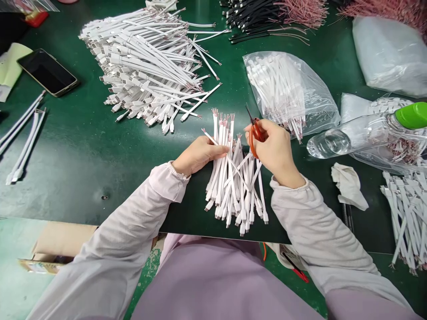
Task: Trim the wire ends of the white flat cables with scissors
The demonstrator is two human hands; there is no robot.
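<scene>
My left hand [199, 155] pinches a white cable [216, 141] between thumb and fingers, over a small pile of short white cables [235, 191]. The pile lies near the table's front edge, bare wire ends pointing away from me and white connectors toward me. Just right of the pile's top, my right hand [275, 149] is closed around orange-handled scissors [255, 138], their dark tips pointing up and away. A large heap of white cables [147, 62] lies beyond my left hand.
On the green table [73, 146] are a phone [48, 72] at left, bagged white cables [276, 84], a green-capped bottle [360, 133], a crumpled white cloth [348, 184] and more white cables [408, 213] at right. Black cables [256, 15] lie at the back.
</scene>
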